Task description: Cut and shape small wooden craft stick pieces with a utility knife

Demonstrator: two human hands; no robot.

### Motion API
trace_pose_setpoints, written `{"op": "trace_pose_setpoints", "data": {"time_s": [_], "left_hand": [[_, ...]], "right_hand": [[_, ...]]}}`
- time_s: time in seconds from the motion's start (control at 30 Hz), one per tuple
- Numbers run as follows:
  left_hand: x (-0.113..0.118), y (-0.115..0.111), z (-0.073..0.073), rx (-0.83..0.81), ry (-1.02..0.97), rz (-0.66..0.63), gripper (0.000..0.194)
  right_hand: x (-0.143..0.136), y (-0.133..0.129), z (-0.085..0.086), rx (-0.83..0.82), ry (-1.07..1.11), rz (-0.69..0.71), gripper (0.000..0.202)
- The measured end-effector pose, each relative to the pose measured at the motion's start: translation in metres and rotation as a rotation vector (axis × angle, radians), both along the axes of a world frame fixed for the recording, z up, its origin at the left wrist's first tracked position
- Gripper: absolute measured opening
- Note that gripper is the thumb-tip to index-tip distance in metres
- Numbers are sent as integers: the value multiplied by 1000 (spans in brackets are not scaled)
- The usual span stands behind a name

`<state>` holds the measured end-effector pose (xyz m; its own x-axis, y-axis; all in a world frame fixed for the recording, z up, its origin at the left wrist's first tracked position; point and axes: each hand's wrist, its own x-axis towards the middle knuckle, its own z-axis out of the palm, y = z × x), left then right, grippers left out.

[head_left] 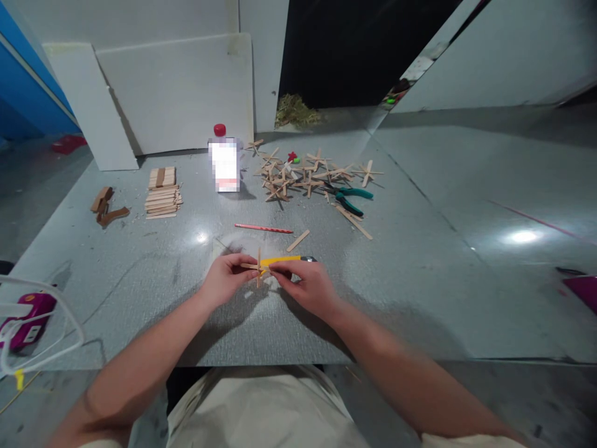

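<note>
Between my two hands is a small cross of wooden craft sticks (259,255), held above the near part of the table. My left hand (226,278) is closed, pinching one arm of it from the left. From the right, my right hand (305,283) pinches at the opposite arm with closed fingertips; the exact contact is partly hidden. Just behind my right fingers lies a yellow utility knife (284,261). A loose craft stick (298,241) and a red pencil (263,228) rest beyond the hands.
A pile of star-shaped stick pieces (308,177) lies at the back, with green-handled pliers (347,198) beside it. Bundled craft sticks (162,193), brown strips (107,208) and a red-capped bottle (224,165) stand to the left. A purple glue-gun-like device (32,320) sits at far left.
</note>
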<state>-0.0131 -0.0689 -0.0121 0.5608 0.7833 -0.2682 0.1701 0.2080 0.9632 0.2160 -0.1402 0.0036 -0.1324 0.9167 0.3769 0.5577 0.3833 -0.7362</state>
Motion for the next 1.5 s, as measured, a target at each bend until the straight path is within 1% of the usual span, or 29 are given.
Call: {"op": "trace_pose_setpoints", "data": {"time_s": [0.2, 0.53, 1.0, 1.33, 1.5], "left_hand": [[0, 1, -2, -23, -2, 8, 36], [0, -2, 3, -6, 20, 7, 36], [3, -2, 7, 37, 21, 17, 32], [1, -1, -2, 44, 1, 35, 35], [0, -2, -2, 67, -4, 28, 36]], "right_hand": [[1, 0, -1, -8, -5, 0, 20], [-1, 0, 0, -6, -2, -12, 20], [-4, -2, 2, 47, 15, -2, 19], [-5, -3, 1, 51, 23, 1, 19], [-5, -2, 0, 57, 26, 9, 19]]}}
